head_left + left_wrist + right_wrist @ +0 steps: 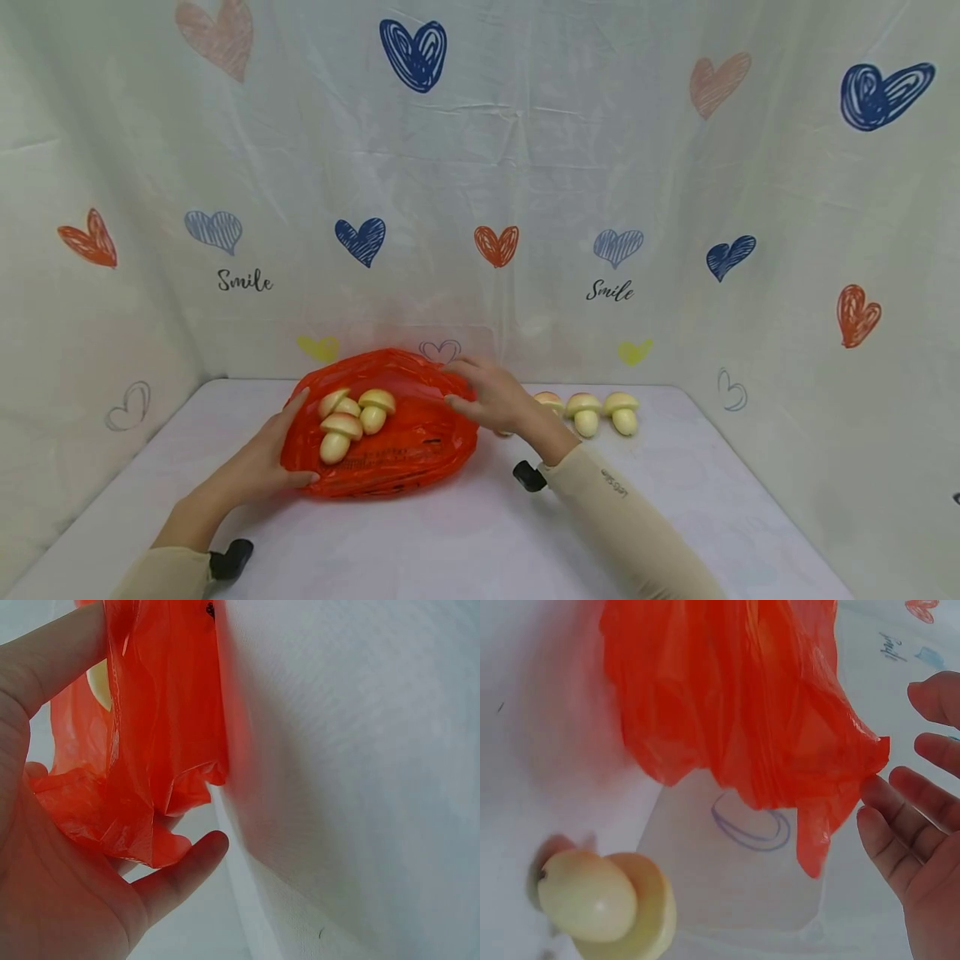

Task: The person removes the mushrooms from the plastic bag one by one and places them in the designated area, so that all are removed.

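Note:
A red plastic bag (420, 425) lies on the table with its mouth spread wide. Three mushrooms (341, 425) with cream stems and pale yellow, pink-tinged caps sit inside it on the left. My left hand (262, 458) rests against the bag's left edge, thumb at the front; in the left wrist view its fingers (184, 877) spread loosely behind the red film (165, 697). My right hand (491, 400) is at the bag's right rim, fingers apart and relaxed. In the right wrist view, fingertips (877, 791) meet a corner of the bag (742, 712).
More mushrooms (585, 414) stand in a row on the table right of the bag, partly hidden behind my right wrist. One mushroom (592, 900) shows close below the bag in the right wrist view. A white curtain (525, 167) with printed hearts surrounds the white table (480, 542).

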A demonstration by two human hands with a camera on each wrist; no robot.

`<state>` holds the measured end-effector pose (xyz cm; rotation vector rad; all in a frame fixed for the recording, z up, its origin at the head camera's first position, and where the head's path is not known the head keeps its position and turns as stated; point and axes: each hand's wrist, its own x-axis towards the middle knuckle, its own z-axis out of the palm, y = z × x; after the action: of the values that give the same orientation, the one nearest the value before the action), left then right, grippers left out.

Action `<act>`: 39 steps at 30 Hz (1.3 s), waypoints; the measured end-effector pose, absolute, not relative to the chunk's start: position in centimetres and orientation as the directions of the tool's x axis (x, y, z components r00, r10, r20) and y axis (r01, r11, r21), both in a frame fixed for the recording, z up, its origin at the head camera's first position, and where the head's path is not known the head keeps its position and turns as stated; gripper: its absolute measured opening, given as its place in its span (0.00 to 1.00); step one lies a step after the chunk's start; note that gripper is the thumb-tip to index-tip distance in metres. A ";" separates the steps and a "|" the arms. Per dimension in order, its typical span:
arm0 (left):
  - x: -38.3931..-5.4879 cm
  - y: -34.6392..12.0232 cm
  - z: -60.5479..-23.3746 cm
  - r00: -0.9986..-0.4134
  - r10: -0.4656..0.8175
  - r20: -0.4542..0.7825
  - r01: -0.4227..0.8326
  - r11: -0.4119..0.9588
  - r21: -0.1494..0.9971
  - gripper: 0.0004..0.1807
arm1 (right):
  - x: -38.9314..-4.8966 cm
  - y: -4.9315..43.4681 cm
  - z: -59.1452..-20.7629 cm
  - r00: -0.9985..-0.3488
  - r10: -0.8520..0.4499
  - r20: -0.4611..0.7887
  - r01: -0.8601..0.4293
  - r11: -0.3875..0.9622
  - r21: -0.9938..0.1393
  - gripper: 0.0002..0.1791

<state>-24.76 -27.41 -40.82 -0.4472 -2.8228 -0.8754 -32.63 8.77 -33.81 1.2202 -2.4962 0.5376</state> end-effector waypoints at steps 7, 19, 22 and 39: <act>-24.8 -27.4 -40.8 -0.951 0.223 0.213 0.304 0.792 0.530 0.67 | -32.2 7.0 -33.3 -0.551 -0.704 0.447 -0.828 0.527 -0.190 0.20; -24.8 -27.3 -40.7 -0.947 0.232 0.221 0.317 0.788 0.528 0.67 | -31.9 4.5 -32.7 -0.469 -0.735 0.490 -0.873 0.470 -0.130 0.17; -24.7 -27.2 -40.6 -0.949 0.229 0.218 0.313 0.788 0.531 0.67 | -31.7 3.9 -32.7 -0.470 -0.743 0.477 -0.876 0.461 -0.143 0.17; -24.7 -27.2 -40.6 -0.948 0.233 0.219 0.316 0.784 0.534 0.67 | -32.0 0.4 -34.2 -0.577 -0.748 0.328 -0.815 0.550 -0.182 0.23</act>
<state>-24.66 -27.24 -40.64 -0.4380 -2.8326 -0.8851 -32.02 0.36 -34.24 1.3168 -2.5729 0.4676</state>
